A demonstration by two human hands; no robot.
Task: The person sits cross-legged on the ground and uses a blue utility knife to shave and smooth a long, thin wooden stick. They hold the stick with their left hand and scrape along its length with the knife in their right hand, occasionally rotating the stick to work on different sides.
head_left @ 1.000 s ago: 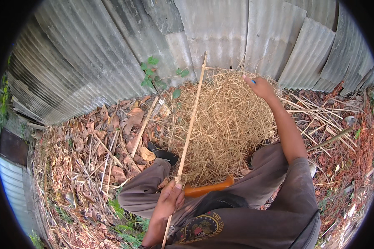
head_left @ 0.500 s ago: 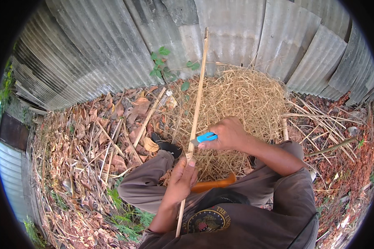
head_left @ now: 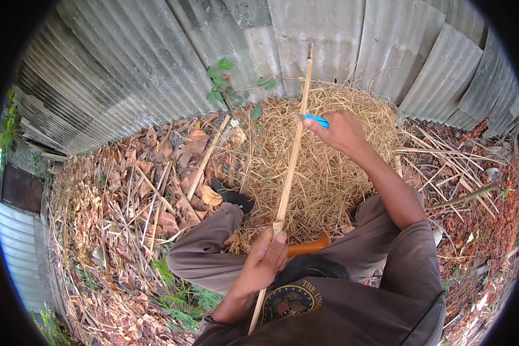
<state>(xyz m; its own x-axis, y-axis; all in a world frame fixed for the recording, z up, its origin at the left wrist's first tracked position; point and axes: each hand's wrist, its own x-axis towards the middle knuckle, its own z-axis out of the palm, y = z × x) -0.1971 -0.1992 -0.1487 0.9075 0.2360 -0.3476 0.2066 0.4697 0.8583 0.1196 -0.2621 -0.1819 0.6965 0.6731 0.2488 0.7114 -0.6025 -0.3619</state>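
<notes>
A long, pale bamboo strip [head_left: 293, 164] slants from my lap up toward the metal fence. Near its lower end my left hand [head_left: 263, 258] is closed round it, just below a knobby node. My right hand [head_left: 341, 131] grips a blue-handled utility knife [head_left: 317, 120], its blade against the strip's upper part. The strip's far tip is dark. Below it spreads a heap of thin, straw-coloured shavings [head_left: 346, 167]. Partly hidden behind my left hand, an orange-brown handle-like object [head_left: 310, 245] lies between my legs.
A corrugated metal fence [head_left: 155, 63] stands along the far side. Dry leaves [head_left: 121, 184] and loose sticks cover the left ground, with one split piece [head_left: 209, 157] by my dark shoe [head_left: 233, 196]. More thin strips [head_left: 452, 167] lie at right. A green plant [head_left: 218, 83] grows by the fence.
My right hand with the knife has moved up and away along the strip, from near my left hand to its upper part. The strip's far end has swung right.
</notes>
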